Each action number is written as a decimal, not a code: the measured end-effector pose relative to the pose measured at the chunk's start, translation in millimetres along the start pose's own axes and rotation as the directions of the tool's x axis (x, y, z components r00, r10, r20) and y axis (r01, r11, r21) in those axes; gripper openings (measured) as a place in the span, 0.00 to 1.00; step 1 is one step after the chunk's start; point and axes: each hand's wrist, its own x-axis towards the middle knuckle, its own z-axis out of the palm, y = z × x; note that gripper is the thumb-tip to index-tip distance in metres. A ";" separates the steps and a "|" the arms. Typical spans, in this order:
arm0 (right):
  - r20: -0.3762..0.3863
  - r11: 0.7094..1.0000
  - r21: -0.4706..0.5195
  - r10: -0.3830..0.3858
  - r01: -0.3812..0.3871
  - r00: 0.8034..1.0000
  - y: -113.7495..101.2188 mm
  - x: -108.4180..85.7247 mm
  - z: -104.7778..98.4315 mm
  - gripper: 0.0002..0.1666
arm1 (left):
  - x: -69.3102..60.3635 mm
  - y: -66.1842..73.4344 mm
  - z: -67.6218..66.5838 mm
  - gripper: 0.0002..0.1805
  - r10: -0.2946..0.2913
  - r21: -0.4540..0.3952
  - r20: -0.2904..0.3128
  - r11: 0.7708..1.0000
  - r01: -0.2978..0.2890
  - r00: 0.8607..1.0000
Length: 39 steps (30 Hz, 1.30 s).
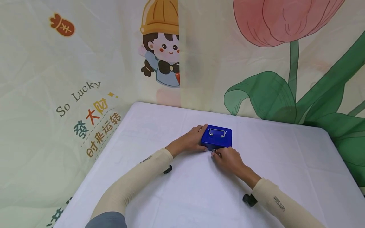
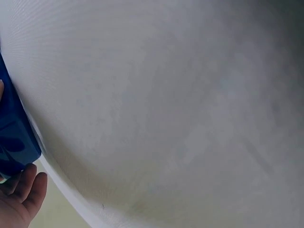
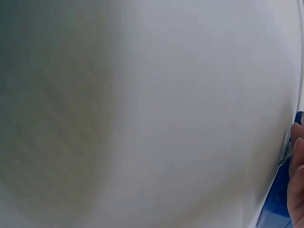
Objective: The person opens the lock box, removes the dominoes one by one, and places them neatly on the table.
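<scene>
From higher up, the head camera faces forward and down across the worktop (image 1: 176, 202) to the backdrop (image 1: 203, 63), while both wrist cameras look closely at its white cloth (image 2: 166, 118), sharing the blue box (image 1: 218, 141) at the left one's left edge and the right one's lower right.

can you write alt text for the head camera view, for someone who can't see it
A person's left hand holds the left side of a blue box while the right hand pinches a small silver piece at its near side. The box sits on a white-covered table before a backdrop printed with a cartoon figure and a pink flower.
</scene>
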 end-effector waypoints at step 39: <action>0.152 0.889 0.391 0.192 -0.238 0.969 5.9 -11.3 1.6 0.12 | -1.4 0.4 -0.4 0.61 -0.005 0.006 0.010 1.000 0.005 1.000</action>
